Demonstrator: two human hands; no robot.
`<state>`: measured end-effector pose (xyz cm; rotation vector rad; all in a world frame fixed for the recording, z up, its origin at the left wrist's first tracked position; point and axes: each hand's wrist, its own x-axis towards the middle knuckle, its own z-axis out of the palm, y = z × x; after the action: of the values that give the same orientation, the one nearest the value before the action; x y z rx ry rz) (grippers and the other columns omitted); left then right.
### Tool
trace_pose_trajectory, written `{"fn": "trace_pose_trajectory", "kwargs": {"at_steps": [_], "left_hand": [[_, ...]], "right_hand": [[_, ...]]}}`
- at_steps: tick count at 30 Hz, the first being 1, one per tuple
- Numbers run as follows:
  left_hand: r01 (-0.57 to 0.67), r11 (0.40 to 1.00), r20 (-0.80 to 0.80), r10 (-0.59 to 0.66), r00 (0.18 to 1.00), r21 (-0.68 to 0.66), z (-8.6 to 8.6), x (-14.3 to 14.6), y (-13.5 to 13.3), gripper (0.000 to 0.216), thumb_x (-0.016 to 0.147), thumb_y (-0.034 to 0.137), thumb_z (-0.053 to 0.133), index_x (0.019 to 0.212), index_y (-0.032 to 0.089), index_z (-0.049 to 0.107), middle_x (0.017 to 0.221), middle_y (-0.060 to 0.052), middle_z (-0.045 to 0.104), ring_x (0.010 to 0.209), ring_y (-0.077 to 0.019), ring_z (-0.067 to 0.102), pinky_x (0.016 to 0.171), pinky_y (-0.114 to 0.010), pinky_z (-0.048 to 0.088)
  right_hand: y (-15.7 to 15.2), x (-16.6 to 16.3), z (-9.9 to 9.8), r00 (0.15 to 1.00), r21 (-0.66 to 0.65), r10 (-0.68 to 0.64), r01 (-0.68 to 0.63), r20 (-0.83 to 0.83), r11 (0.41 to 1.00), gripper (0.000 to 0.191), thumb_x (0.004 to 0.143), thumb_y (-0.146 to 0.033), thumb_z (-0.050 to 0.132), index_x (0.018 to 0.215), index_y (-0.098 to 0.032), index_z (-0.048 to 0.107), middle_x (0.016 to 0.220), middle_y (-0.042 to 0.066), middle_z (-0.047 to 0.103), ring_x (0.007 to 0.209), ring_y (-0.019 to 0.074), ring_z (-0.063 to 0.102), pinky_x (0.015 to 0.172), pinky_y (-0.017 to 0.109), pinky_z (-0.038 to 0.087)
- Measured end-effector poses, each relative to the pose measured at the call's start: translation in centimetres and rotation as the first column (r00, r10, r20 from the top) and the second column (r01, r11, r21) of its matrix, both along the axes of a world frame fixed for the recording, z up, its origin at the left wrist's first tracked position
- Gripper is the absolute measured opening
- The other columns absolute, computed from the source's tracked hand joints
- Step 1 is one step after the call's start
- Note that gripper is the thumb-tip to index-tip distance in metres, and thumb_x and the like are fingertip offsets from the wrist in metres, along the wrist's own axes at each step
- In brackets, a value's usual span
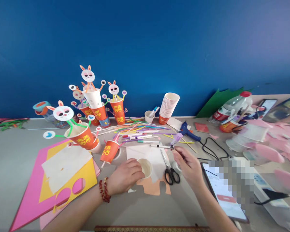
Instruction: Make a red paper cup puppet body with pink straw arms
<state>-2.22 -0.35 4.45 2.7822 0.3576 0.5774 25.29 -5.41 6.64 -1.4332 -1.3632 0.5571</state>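
My left hand (125, 175), with a red bead bracelet on the wrist, is closed round a small white paper cup (145, 167) that lies on its side on a white sheet (154, 154). My right hand (187, 162) pinches a purple-capped pen (175, 141) near its tip, raised just above the sheet. Black-handled scissors (170, 170) lie between the two hands, over a peach paper cutout (154, 188).
Orange cups with paper rabbit faces (87, 135) stand at the back left, with pink and yellow sheets (62, 180) in front. Coloured straws and pens (140, 130) are scattered mid-table. A cup stack (168, 108), a blue glue gun (187, 130) and a phone (223, 193) lie to the right.
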Motion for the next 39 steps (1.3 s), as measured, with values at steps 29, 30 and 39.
{"fn": "trace_pose_trajectory", "kwargs": {"at_steps": [29, 30, 39], "left_hand": [[-0.001, 1.000, -0.020, 0.001, 1.000, -0.011, 0.3, 0.1, -0.2, 0.020, 0.096, 0.013, 0.040, 0.098, 0.018, 0.060, 0.092, -0.007, 0.068, 0.092, -0.0196, 0.059, 0.090, -0.038, 0.045], [-0.001, 1.000, -0.019, 0.001, 1.000, -0.009, 0.3, 0.1, -0.1, 0.020, 0.096, 0.013, 0.041, 0.098, 0.018, 0.060, 0.092, -0.007, 0.068, 0.092, -0.0195, 0.059, 0.091, -0.038, 0.045], [-0.022, 1.000, -0.027, 0.022, 0.999, 0.009, 0.9, 0.0, -0.5, 0.023, 0.095, 0.026, 0.048, 0.113, 0.017, 0.059, 0.104, -0.010, 0.070, 0.103, -0.0236, 0.060, 0.102, -0.045, 0.043]], "right_hand": [[0.3, 0.9, -0.5, 0.950, -0.024, -0.059, 0.069, 0.308, 0.997, 0.029, 0.095, -0.041, 0.048, 0.090, -0.019, 0.066, 0.078, 0.006, 0.072, 0.067, 0.0207, 0.067, 0.063, 0.027, 0.050], [0.4, 0.9, -0.7, 0.947, -0.022, -0.055, 0.065, 0.315, 0.998, 0.029, 0.095, -0.041, 0.048, 0.091, -0.019, 0.066, 0.081, 0.007, 0.073, 0.070, 0.0218, 0.068, 0.065, 0.027, 0.051], [0.4, 0.2, -1.0, 0.928, -0.162, 0.146, -0.094, 0.342, 0.982, 0.033, 0.097, -0.043, 0.046, 0.100, -0.020, 0.069, 0.101, 0.010, 0.076, 0.090, 0.0260, 0.072, 0.078, 0.032, 0.055]]}}
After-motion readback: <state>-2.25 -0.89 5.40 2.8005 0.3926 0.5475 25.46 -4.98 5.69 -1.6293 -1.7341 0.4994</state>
